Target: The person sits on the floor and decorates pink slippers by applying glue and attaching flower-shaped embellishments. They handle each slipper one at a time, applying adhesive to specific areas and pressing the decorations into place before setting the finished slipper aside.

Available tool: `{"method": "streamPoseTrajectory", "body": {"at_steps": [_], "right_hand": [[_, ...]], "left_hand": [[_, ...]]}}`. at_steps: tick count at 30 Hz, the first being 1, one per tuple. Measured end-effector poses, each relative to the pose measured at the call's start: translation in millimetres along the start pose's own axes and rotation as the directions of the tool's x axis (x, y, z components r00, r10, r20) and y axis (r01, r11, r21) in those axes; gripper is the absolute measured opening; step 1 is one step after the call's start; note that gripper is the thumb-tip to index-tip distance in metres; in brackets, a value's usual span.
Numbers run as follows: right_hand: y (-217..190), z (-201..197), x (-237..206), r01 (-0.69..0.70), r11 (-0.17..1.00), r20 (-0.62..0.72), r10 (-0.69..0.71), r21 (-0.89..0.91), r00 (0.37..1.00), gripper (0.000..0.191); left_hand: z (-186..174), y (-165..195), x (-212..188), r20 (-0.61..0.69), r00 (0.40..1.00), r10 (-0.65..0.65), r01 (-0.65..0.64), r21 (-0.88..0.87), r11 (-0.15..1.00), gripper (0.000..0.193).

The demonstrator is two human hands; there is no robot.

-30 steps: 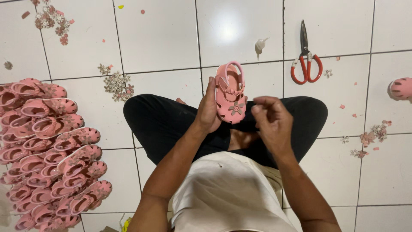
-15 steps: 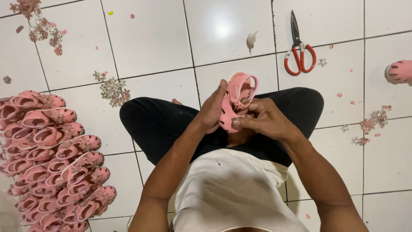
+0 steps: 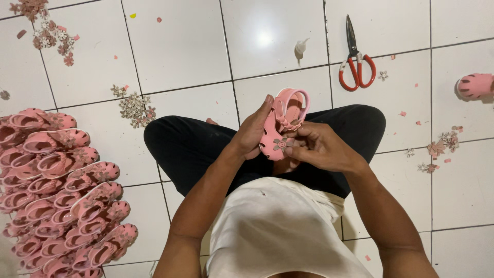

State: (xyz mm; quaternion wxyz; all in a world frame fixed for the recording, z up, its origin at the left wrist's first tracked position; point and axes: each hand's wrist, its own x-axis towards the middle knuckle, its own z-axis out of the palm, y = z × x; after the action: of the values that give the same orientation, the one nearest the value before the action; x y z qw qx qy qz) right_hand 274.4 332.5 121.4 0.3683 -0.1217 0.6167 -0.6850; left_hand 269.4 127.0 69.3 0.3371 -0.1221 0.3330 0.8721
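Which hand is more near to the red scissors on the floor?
The right hand. It is below the scissors, slightly to their left, at the pink sandal. The left hand holds the sandal's other side, farther left.

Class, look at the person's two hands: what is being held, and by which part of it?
A small pink sandal. The left hand cups its side and sole; the right hand presses fingertips at the flower on its toe end.

one pair of scissors (image 3: 356, 62), one held pink sandal (image 3: 283, 124), one lone sandal (image 3: 474, 86), two hands.
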Motion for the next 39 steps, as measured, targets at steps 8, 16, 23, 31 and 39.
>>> {"method": "streamPoseTrajectory", "body": {"at_steps": [8,16,23,31,39], "right_hand": [[17,8,3,-0.105,0.994,-0.090,0.101,-0.043,0.991,0.018],[25,25,11,-0.135,0.991,-0.194,0.132,-0.003,0.972,0.019],[20,31,18,-0.232,0.966,-0.167,0.212,-0.113,0.963,0.022],[42,38,22,-0.145,0.989,-0.131,0.141,-0.019,0.981,0.022],[36,31,32,-0.292,0.952,-0.074,0.286,-0.090,0.955,0.025]], "left_hand": [[-20,-8,2,0.011,1.000,-0.012,0.013,-0.048,0.999,0.062],[-28,-8,-2,-0.039,0.999,-0.035,0.034,-0.033,0.999,0.063],[-34,-17,-3,-0.090,0.995,0.048,-0.044,0.051,0.998,0.067],[-44,-30,-13,0.004,1.000,0.014,-0.014,-0.053,0.999,0.065],[-52,-16,-18,-0.048,0.999,-0.003,0.004,0.020,1.000,0.067]]}}
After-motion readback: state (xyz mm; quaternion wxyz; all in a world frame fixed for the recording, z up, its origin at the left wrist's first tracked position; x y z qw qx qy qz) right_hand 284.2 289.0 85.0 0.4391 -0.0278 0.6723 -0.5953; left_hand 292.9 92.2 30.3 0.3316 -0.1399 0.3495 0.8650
